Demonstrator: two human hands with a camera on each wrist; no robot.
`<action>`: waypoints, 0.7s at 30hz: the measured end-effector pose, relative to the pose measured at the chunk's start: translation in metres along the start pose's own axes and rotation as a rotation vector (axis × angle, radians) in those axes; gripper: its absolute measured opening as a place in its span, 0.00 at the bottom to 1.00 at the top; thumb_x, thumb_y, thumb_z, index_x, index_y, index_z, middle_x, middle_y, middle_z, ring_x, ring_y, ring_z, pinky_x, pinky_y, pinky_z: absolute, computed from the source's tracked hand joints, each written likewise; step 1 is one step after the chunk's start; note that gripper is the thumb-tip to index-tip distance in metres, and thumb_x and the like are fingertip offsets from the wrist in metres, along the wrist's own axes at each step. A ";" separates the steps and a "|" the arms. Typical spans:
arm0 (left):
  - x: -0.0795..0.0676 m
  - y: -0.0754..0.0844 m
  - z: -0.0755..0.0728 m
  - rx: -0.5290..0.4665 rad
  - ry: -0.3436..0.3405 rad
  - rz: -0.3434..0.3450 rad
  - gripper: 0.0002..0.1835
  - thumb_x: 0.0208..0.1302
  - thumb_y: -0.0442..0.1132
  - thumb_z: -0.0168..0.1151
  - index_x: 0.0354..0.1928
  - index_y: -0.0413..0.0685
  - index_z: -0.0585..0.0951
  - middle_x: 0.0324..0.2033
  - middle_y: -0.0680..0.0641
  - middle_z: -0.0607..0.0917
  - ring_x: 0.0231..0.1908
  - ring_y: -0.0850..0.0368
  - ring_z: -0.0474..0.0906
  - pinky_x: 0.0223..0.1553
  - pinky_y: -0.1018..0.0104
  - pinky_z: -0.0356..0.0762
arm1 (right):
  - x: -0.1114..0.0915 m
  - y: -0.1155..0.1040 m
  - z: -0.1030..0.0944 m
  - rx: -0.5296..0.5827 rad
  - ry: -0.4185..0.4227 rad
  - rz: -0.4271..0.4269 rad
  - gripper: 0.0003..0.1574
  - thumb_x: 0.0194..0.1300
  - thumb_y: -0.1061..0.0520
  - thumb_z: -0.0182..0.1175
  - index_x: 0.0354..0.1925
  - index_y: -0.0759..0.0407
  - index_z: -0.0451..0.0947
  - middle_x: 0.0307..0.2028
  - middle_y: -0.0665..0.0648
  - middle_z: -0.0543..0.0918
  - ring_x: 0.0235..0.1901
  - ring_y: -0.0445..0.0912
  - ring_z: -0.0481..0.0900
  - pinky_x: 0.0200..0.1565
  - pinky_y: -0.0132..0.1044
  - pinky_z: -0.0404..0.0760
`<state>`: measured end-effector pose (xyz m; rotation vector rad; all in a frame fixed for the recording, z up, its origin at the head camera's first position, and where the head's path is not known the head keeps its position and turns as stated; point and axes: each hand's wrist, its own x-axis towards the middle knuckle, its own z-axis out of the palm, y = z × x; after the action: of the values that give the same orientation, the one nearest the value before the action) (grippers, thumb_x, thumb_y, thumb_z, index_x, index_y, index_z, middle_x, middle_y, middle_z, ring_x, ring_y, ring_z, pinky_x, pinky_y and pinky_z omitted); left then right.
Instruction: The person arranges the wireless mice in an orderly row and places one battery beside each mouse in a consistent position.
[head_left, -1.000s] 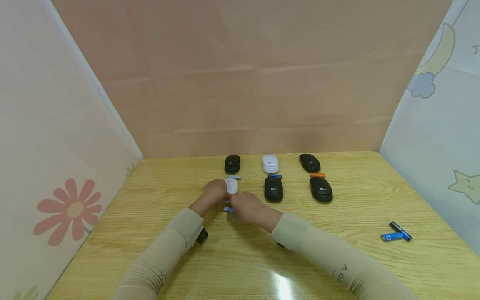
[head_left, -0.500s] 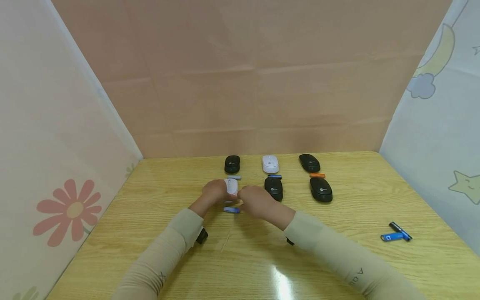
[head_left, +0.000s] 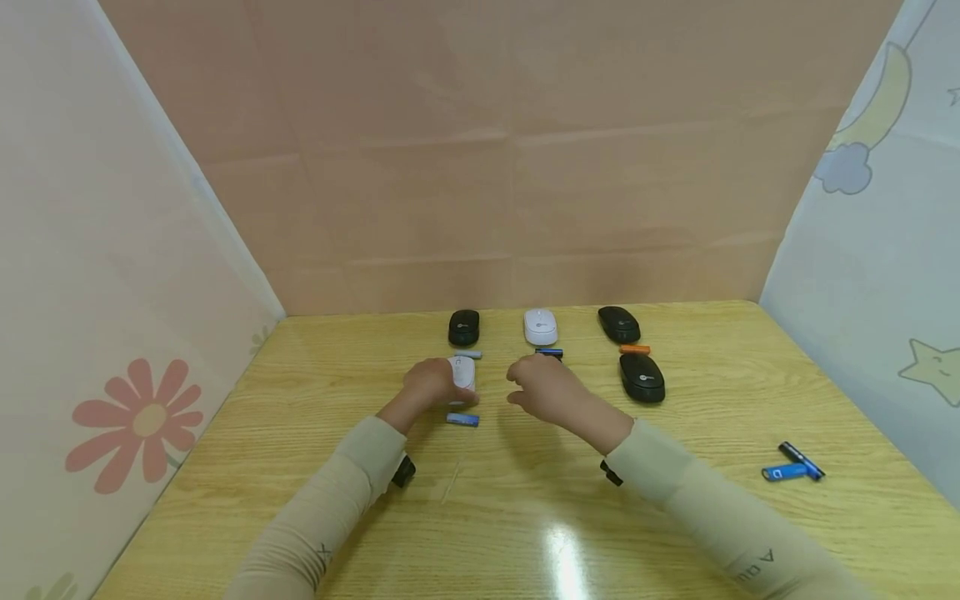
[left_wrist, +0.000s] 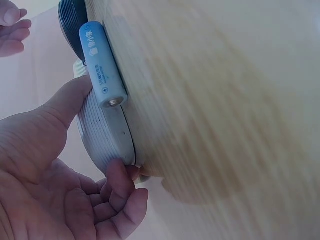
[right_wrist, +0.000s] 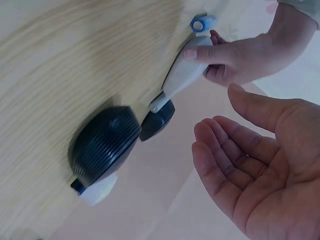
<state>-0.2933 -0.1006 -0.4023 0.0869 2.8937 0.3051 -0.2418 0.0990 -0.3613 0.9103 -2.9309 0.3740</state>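
My left hand [head_left: 433, 383] grips a white computer mouse [head_left: 462, 372] by its sides, thumb and fingers on opposite edges; the mouse [left_wrist: 106, 132] rests on the table in the left wrist view. Just in front of it lies a light-blue battery [head_left: 462, 419], lettered along its side in the left wrist view. My right hand [head_left: 553, 392] hovers to the right with loosely bent fingers and nothing between them, as the right wrist view confirms. In the head view it mostly covers a black mouse, whose ribbed side [right_wrist: 107, 142] shows in the right wrist view.
Behind stand a black mouse [head_left: 464, 327], a white mouse [head_left: 541, 327] and another black mouse [head_left: 619, 324]. Grey [head_left: 468, 354], blue [head_left: 549, 352] and orange [head_left: 635, 349] batteries lie between rows. Farther right are a black mouse [head_left: 642, 377], a dark-blue battery [head_left: 801, 461] and blue tag-like piece [head_left: 784, 473].
My right hand has drawn away from the white mouse to the right, uncovering the light-blue battery and covering the middle black mouse. My left hand stays on the white mouse.
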 end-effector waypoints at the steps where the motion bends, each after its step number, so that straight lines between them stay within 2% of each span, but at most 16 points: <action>1: 0.000 0.000 0.000 -0.005 0.000 -0.001 0.33 0.45 0.66 0.73 0.33 0.42 0.77 0.26 0.48 0.76 0.24 0.55 0.69 0.22 0.65 0.65 | -0.001 0.002 -0.001 -0.002 0.004 0.000 0.16 0.56 0.59 0.72 0.42 0.66 0.84 0.37 0.58 0.85 0.37 0.50 0.83 0.40 0.43 0.80; 6: 0.001 -0.001 0.001 -0.011 0.001 0.000 0.33 0.46 0.66 0.73 0.33 0.42 0.76 0.26 0.48 0.76 0.24 0.55 0.69 0.22 0.65 0.65 | -0.008 0.012 -0.007 0.004 0.016 0.000 0.08 0.56 0.58 0.72 0.31 0.60 0.82 0.24 0.50 0.79 0.26 0.43 0.75 0.31 0.39 0.76; 10: 0.001 -0.001 0.001 0.002 0.001 0.010 0.33 0.46 0.67 0.72 0.33 0.42 0.76 0.26 0.48 0.76 0.24 0.55 0.68 0.22 0.66 0.64 | -0.013 0.020 -0.010 0.018 0.022 0.004 0.11 0.57 0.58 0.71 0.25 0.57 0.77 0.18 0.47 0.69 0.22 0.42 0.65 0.26 0.37 0.67; 13: 0.001 -0.001 0.000 -0.002 0.003 0.014 0.33 0.46 0.66 0.73 0.33 0.42 0.76 0.26 0.48 0.76 0.24 0.55 0.68 0.22 0.66 0.64 | -0.017 0.026 -0.012 0.038 0.017 0.020 0.08 0.57 0.58 0.71 0.31 0.61 0.81 0.19 0.48 0.71 0.23 0.43 0.67 0.28 0.38 0.68; 17: 0.001 -0.001 0.001 -0.011 0.009 0.017 0.33 0.46 0.66 0.73 0.33 0.42 0.76 0.26 0.48 0.76 0.24 0.55 0.69 0.22 0.65 0.65 | -0.025 0.033 -0.014 0.060 0.011 0.050 0.15 0.58 0.58 0.71 0.41 0.66 0.83 0.28 0.52 0.80 0.29 0.44 0.76 0.34 0.40 0.77; 21: 0.001 -0.002 0.002 -0.014 0.017 0.025 0.32 0.46 0.65 0.73 0.32 0.43 0.77 0.26 0.48 0.76 0.24 0.55 0.69 0.22 0.65 0.65 | -0.032 0.040 -0.016 0.086 0.016 0.077 0.14 0.58 0.59 0.70 0.41 0.66 0.83 0.30 0.54 0.81 0.32 0.46 0.77 0.36 0.43 0.78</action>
<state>-0.2936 -0.1024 -0.4046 0.1185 2.9084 0.3323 -0.2382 0.1523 -0.3577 0.8008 -2.9620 0.5128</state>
